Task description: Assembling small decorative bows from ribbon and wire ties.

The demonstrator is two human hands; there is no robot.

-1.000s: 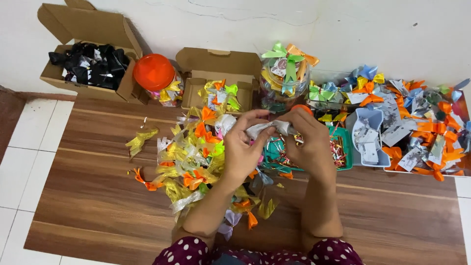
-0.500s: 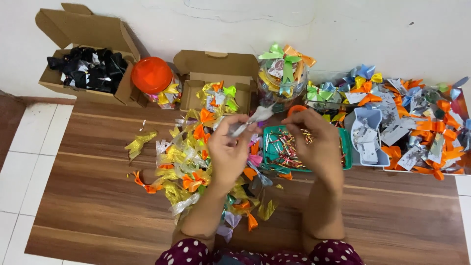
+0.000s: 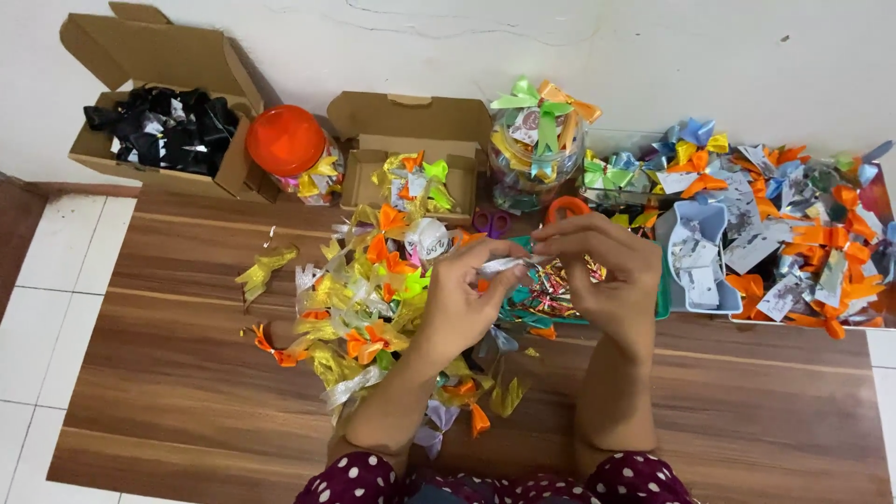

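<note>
Pinching small white ribbon piece (image 3: 511, 264) between left hand (image 3: 464, 297) and right hand (image 3: 602, 271) above wooden table (image 3: 187, 373); bow unformed. Finished bows (image 3: 364, 308) piled left; more ribbon scraps (image 3: 551, 285) beneath hands.

We see an open brown cardboard box (image 3: 154, 112) at the far left, filled with black bows, and a second open cardboard box (image 3: 411, 140) in the middle holding yellow and orange bows. Between them stands a jar with an orange lid (image 3: 286, 140). Small white tags (image 3: 779, 297) lie among the bows at right.
</note>
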